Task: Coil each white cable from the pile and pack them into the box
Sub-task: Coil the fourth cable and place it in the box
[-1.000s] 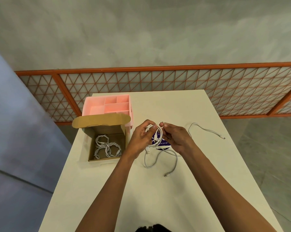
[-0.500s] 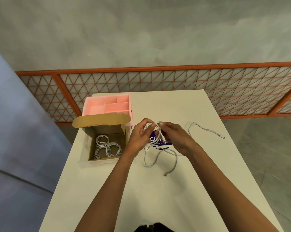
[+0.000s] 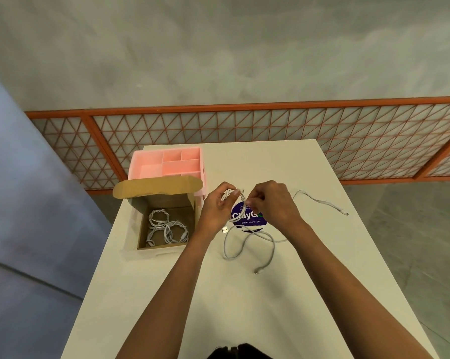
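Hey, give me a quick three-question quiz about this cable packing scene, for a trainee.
1. True or false: the cardboard box already holds coiled cables.
2. The left hand and right hand both hold: A) a coiled white cable; B) a roll of tape; C) scissors.
3. Which hand is nearer the box?
Key: 1 true; 2 A; 3 the left hand.

box (image 3: 164, 224): matt brown cardboard | organizer (image 3: 167, 161): smooth pink plastic
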